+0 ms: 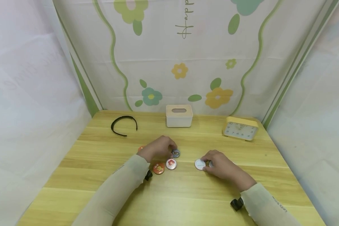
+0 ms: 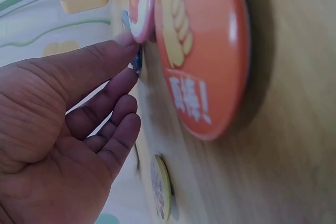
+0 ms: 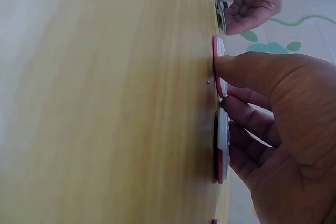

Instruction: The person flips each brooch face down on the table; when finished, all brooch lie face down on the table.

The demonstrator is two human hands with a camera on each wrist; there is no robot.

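My left hand point(image 1: 160, 147) pinches the edge of a blue pin badge point(image 1: 175, 153) with thumb and forefinger. Just in front of it lies a white badge with a red flower point(image 1: 171, 164), beside an orange badge with a yellow hand design point(image 1: 158, 168). To the right, my right hand point(image 1: 221, 165) holds a white badge with a red edge point(image 1: 199, 164) between thumb and fingers, low over the wood. Another white badge with a red patch on its rim point(image 3: 223, 145) lies under the curled fingers in the right wrist view, partly hidden in the head view.
Another orange badge point(image 1: 141, 147) shows behind my left forearm. Along the back of the wooden table point(image 1: 183, 201) are a black headband point(image 1: 123, 117), a tissue box point(image 1: 179, 121) and a yellow clock point(image 1: 240, 129). Patterned cloth point(image 1: 164, 47) hangs behind.
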